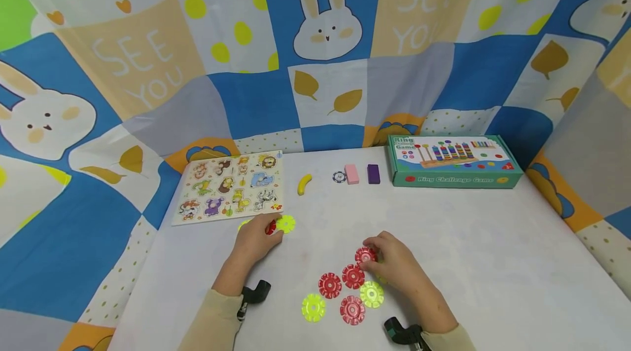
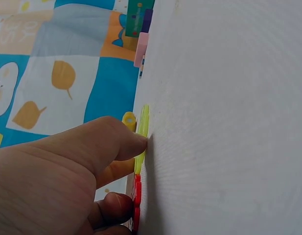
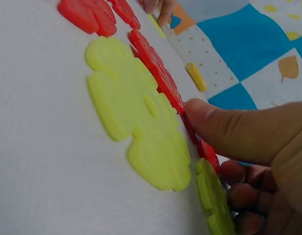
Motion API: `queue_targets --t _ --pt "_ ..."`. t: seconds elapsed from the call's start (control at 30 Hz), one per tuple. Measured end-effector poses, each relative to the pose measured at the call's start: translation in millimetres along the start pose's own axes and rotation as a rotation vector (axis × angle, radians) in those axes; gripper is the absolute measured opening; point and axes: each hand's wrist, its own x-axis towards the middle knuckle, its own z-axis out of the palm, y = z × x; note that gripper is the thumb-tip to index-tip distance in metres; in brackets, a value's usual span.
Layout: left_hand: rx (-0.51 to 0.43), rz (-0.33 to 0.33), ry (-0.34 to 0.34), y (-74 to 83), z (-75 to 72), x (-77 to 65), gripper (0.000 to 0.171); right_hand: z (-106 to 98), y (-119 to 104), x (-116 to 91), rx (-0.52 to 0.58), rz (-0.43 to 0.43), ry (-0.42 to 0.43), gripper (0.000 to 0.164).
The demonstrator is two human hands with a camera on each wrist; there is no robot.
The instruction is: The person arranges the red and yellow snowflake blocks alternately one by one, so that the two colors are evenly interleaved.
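In the head view my left hand (image 1: 256, 239) is low by the front edge of the animal puzzle board. Its thumb and index finger pinch a yellow-green notched building disc (image 1: 287, 224). A red disc (image 1: 270, 227) shows under its fingers, and another yellow-green one peeks out on the left. My right hand (image 1: 394, 260) spans a red notched disc (image 1: 365, 255), thumb at the near edge and index finger at the far edge. Close by lie more red discs (image 1: 330, 286) and yellow-green discs (image 1: 372, 294). One yellow-green disc (image 3: 217, 200) is partly behind the right fingers.
The animal puzzle board (image 1: 229, 188) lies at the back left. Along the back are a yellow banana-shaped piece (image 1: 304, 184), a patterned round chip (image 1: 338, 177), a pink block (image 1: 351, 174), a purple block (image 1: 373, 174) and a green game box (image 1: 453, 162). A patterned cloth hangs behind.
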Motion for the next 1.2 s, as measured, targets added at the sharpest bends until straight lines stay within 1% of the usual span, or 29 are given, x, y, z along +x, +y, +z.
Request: queue_targets --t 0.13,0.3,0.43,0.5,0.6,0.67,0.8,0.97,1.1,1.2 --pt "-0.004 0.000 -0.002 -0.4 -0.8 -0.5 0.047 -0.7 -2.3 1.9 0.003 0.051 -0.023 0.043" --pt "-0.006 -0.010 -0.006 -1.1 -1.3 -0.7 0.047 -1.6 -5.2 4.1 0.043 0.069 -0.053 0.042" --pt "-0.012 -0.015 -0.016 -0.2 -2.1 -1.1 0.047 -1.5 -5.5 3.2 0.122 0.067 -0.077 0.041" --pt "-0.015 -0.014 -0.016 0.4 -2.2 -1.3 0.047 -2.2 -6.4 2.1 0.162 0.067 -0.085 0.037" --pt "-0.017 -0.013 -0.011 1.5 -2.4 -1.8 0.046 -5.7 -8.9 0.4 0.208 0.034 -0.083 0.031" --pt "-0.018 -0.013 -0.006 2.0 -2.6 -2.1 0.046 -10.7 -11.7 -1.1 0.255 0.009 -0.097 0.030" --pt "-0.013 -0.012 -0.003 1.8 -2.7 -1.9 0.045 -26.0 -19.6 -6.4 0.354 -0.040 -0.149 0.039" --pt "-0.007 -0.013 -0.003 1.5 -3.3 -1.9 0.045 -50.2 -30.4 -13.5 0.468 -0.068 -0.185 0.036" --pt "-0.007 -0.011 -0.005 1.5 -3.0 -1.9 0.046 -69.5 -38.9 -16.5 0.505 -0.081 -0.179 0.044" --pt "-0.011 -0.011 -0.006 1.2 -2.3 -1.7 0.046 -82.8 -46.4 -17.5 0.522 -0.082 -0.153 0.050"
